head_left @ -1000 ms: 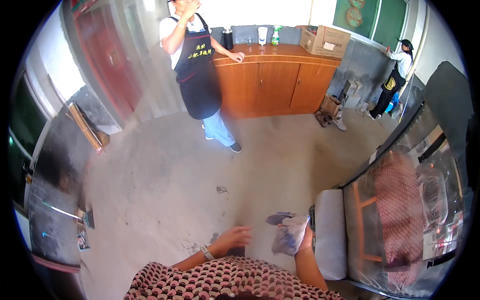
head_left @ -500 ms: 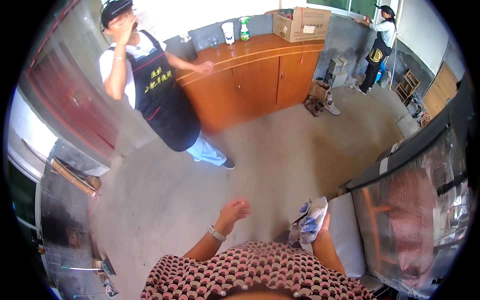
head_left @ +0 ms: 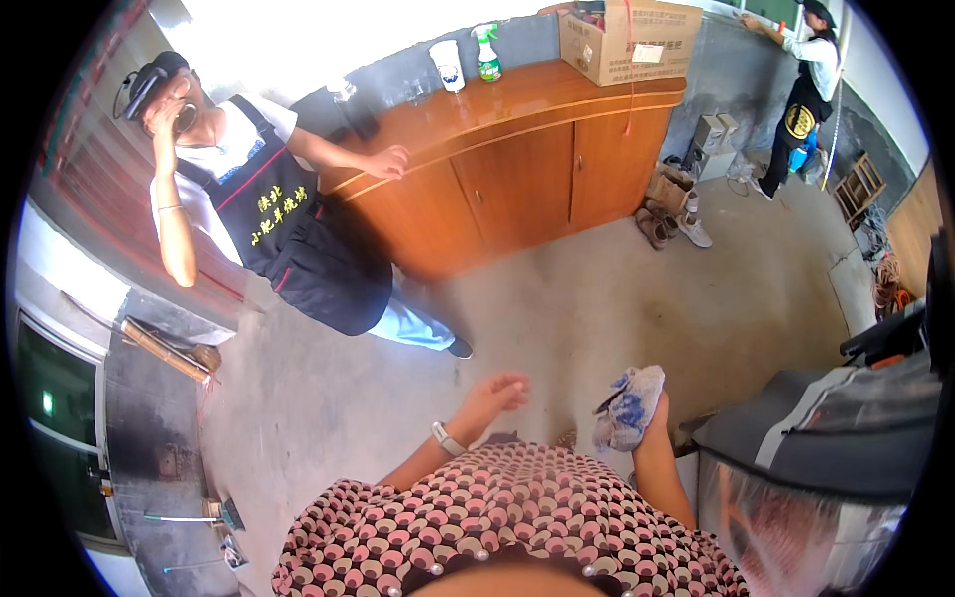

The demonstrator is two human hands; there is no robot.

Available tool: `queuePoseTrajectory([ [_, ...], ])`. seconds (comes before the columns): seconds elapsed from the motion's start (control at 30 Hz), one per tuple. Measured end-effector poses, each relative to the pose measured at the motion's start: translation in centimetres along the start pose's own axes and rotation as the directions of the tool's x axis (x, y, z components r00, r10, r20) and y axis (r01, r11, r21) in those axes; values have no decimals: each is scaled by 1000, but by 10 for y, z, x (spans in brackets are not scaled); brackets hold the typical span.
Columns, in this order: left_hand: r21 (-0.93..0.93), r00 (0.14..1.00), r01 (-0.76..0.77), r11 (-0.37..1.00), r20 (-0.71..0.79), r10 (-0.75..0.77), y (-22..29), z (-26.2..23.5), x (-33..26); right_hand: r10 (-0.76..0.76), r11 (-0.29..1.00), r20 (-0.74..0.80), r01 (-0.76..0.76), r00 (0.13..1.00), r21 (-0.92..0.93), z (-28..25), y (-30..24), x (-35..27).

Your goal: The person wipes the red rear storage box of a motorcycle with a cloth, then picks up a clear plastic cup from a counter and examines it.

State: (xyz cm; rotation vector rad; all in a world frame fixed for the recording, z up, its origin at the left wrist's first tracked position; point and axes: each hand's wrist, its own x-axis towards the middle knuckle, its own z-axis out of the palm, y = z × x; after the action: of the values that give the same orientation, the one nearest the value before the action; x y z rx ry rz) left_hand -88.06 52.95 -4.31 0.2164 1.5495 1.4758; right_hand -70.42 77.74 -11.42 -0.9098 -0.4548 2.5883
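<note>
In my right hand is a crumpled cloth, white-grey with blue patches, gripped at its right side and held out over the floor. My left hand hangs in the air in front of my body with a white band on the wrist. Nothing shows in it, and its fingers stretch out to the right. Ahead stands a long orange-brown wooden cabinet, out of reach of both hands. On its top are a green-and-white spray bottle, a white canister and an open cardboard box.
A person in a black apron stands at the cabinet's left end. Another person reaches toward the window at the far right. Shoes lie by the cabinet's right end. A grey-topped, clear-sided cover stands close on my right.
The view has shifted, bringing the cabinet's right side and the covered thing into different places. The cloth stays in my right hand. The person in front has leaned further left.
</note>
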Motion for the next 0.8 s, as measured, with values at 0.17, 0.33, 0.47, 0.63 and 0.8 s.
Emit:
queuePoseTrajectory([
  [0.17,49,964,-158,986,-209,165,52,-35,58,95,994,162,-101,982,31,40,-23,60],
  [0.33,-3,864,-304,953,-421,275,93,-101,140,62,998,29,-63,998,17,58,-37,123],
  [0.47,3,779,-422,907,-511,364,159,-156,226,-54,998,-42,52,998,-28,85,-54,170],
  [0.63,32,688,-530,847,-567,452,270,-232,338,-132,983,-201,102,971,-151,164,-75,213],
  [0.8,90,561,-601,794,-660,500,367,-298,439,-186,971,-150,158,971,-181,218,-105,272],
])
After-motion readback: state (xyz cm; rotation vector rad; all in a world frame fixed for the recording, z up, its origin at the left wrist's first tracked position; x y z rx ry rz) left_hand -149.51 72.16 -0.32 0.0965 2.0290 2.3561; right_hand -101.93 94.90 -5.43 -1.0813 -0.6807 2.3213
